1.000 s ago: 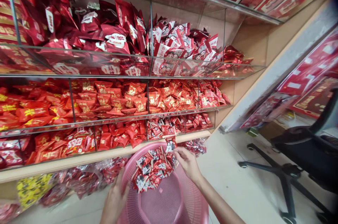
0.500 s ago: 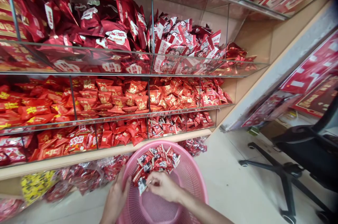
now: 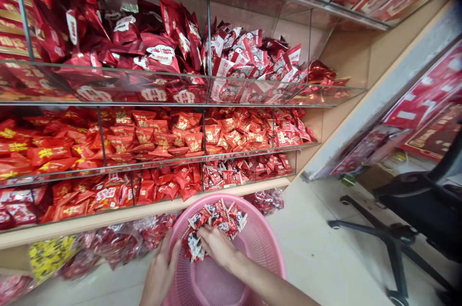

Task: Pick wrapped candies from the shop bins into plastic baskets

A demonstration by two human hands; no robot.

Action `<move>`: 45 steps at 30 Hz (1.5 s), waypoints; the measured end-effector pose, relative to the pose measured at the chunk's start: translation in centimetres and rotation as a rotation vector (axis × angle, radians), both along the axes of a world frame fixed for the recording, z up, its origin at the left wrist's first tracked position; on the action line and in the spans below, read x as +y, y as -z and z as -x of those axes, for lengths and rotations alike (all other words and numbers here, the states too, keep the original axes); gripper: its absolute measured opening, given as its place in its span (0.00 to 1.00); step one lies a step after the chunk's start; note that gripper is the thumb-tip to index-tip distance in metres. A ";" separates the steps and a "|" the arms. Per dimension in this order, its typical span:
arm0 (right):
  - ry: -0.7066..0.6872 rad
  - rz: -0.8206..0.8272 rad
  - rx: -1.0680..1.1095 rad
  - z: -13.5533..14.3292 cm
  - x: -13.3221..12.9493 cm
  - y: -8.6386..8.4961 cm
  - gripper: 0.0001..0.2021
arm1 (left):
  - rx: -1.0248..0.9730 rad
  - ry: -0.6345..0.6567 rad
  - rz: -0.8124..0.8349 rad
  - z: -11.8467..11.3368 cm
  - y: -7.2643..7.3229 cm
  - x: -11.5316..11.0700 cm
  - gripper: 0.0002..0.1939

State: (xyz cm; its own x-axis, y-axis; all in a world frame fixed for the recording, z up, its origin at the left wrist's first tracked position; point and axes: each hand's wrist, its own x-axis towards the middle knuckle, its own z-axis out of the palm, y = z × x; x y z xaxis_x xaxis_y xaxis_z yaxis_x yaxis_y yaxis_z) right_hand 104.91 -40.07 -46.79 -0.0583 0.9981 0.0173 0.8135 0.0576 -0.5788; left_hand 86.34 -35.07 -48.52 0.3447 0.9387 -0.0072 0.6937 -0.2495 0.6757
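Observation:
A pink plastic basket (image 3: 276, 243) stands on the floor in front of the shelves. Small red, white and black sweet packets (image 3: 218, 212) lie in a heap against its far side. My left hand (image 3: 160, 267) holds the basket's left rim, thumb toward the inside. Inside the basket, my right hand (image 3: 218, 246) reaches to the heap with its fingers closed at a small packet (image 3: 195, 246) on the near left edge. Its fingertips are partly hidden among the packets.
Glass-fronted shelves (image 3: 151, 166) hold many red packets in divided compartments. Under the lowest board lie plastic bags of packets (image 3: 117, 243) and a yellow bag (image 3: 50, 255). A black wheeled chair (image 3: 391, 229) stands at right on the tiled floor.
My right hand has moved slightly up and left onto the heap, and the packet it pinched now lies against the others. My left hand stays at the rim.

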 end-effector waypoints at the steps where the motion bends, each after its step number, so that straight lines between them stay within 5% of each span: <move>1: 0.005 -0.002 -0.063 0.0 -0.1 -0.2 0.09 | 0.008 0.003 -0.012 -0.1 -0.1 -0.1 0.30; 6: -0.006 -0.005 -0.210 0.2 -0.3 -0.5 0.12 | 0.068 0.025 -0.045 -0.3 -0.8 -0.5 0.34; 13: 0.033 -0.101 -0.153 -1.0 -0.7 -2.3 0.15 | 0.092 0.027 -0.050 -0.5 -0.3 -0.3 0.33; 21: 0.431 -0.216 -0.143 -9.6 5.7 -6.5 0.13 | 0.079 0.028 -0.056 -0.5 0.5 0.1 0.33; 27: 0.517 -0.034 -0.290 -13.2 10.2 -6.2 0.12 | 0.081 0.019 -0.005 -0.1 0.2 0.1 0.34; 33: 0.532 -0.068 -0.273 -13.7 9.6 -6.0 0.13 | -0.004 -0.019 -0.058 0.7 0.6 0.5 0.29; 39: 0.601 -0.422 0.049 -13.2 5.7 -7.6 0.12 | -0.220 -0.094 -0.096 -1.8 -2.8 0.3 0.25; 45: 0.672 -0.355 0.826 -8.9 1.1 -8.2 0.14 | -0.496 0.143 0.376 -8.1 -7.4 -2.0 0.24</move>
State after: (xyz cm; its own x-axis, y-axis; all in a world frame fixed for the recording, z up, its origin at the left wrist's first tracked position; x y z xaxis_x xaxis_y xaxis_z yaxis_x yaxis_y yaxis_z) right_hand 113.85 -38.97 -38.58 0.6516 0.7531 0.0912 0.1155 0.0204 -0.9931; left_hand 94.47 -37.07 -41.15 0.5129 0.8479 -0.1343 0.2530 0.0002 0.9675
